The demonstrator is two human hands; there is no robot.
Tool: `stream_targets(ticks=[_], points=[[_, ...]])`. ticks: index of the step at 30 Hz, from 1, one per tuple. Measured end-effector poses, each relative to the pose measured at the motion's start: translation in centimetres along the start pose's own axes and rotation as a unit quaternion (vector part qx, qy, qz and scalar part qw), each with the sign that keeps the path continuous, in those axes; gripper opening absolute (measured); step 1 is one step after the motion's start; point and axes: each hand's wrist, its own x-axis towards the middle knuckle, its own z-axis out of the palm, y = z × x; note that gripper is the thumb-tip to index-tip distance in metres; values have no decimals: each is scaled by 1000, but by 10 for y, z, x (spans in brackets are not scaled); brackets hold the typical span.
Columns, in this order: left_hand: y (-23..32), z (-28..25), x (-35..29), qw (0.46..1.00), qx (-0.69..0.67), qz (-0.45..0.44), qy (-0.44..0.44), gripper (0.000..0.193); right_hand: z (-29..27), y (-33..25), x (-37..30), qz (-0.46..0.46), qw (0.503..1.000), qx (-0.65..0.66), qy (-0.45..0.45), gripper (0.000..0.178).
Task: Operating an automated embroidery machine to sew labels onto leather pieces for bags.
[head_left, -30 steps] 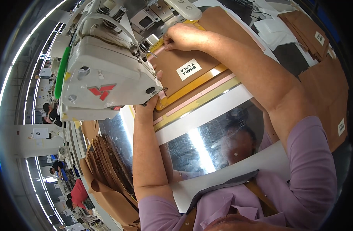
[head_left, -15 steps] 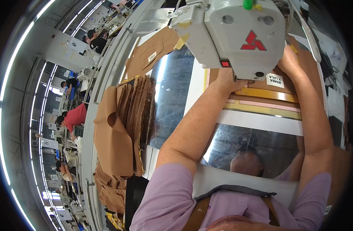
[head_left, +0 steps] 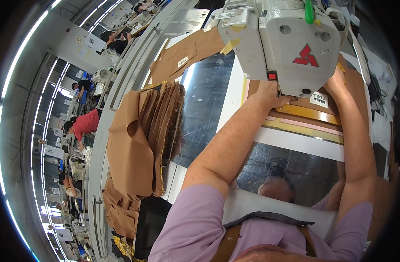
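A white sewing machine head (head_left: pixel 296 46) hangs over a brown sheet piece (head_left: pixel 358 100) with a white label (head_left: pixel 318 100). My left hand (head_left: pixel 272 94) rests on the work close beside the needle area, at the left end of a yellow strip (head_left: pixel 315 115). Its thumb side shows, but the machine hides most of its fingers. My right hand (head_left: pixel 335 82) reaches in behind the machine's right side, over the brown piece. Its fingertips are out of sight. Pink and pale yellow bands (head_left: pixel 304 126) border the work on a white sheet (head_left: pixel 302 142).
A stack of brown pieces (head_left: pixel 132 148) lies to the left, with more crumpled brown pieces (head_left: pixel 121 207) below it. Shiny metal plates (head_left: pixel 204 105) cover the table. Another labelled brown piece (head_left: pixel 182 56) lies at the far left. Several people sit at machines beyond.
The view has shifted slightly, so machine and work appear a little further right and lower. Both hands remain at the same places on the work.
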Motion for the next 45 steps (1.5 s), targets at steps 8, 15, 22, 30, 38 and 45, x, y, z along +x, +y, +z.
stream_targets(ticks=[8,15,22,30,38,45], points=[[0,0,0,999,47,15,14,42,2,-2,0,-4,1000,-6,15,22],[6,0,1,997,52,23,53,36,8,7,-3,-11,999,-32,24,25],[0,1,0,999,40,14,19,33,6,5,-2,-12,999,-36,13,26],[0,-4,-2,996,77,31,45,39,-13,-6,4,35,998,-26,-38,22],[2,0,-3,994,86,32,51,40,-31,55,13,86,986,-32,-136,23],[12,-12,0,995,93,35,13,34,-32,77,12,78,988,-6,-132,20]])
